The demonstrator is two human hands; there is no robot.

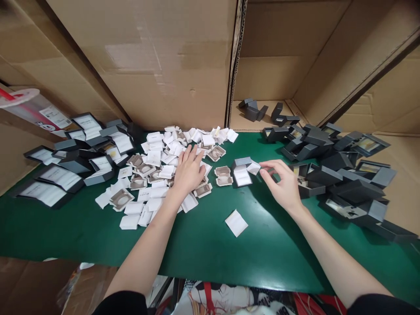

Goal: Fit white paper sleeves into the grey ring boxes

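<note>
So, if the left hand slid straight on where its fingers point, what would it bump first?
The left hand would probably meet small white folded-paper pieces first; its height above them is unclear.

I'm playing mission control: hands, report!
Left hand spread over white inserts. Right hand pinching white slip at open black box. Closer in: loose white paper square.

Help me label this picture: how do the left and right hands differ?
The left hand is spread over the white pile; the right hand pinches a small white piece by the open box. The left hand points away from the body; the right hand points leftward. Both are bare.
</note>
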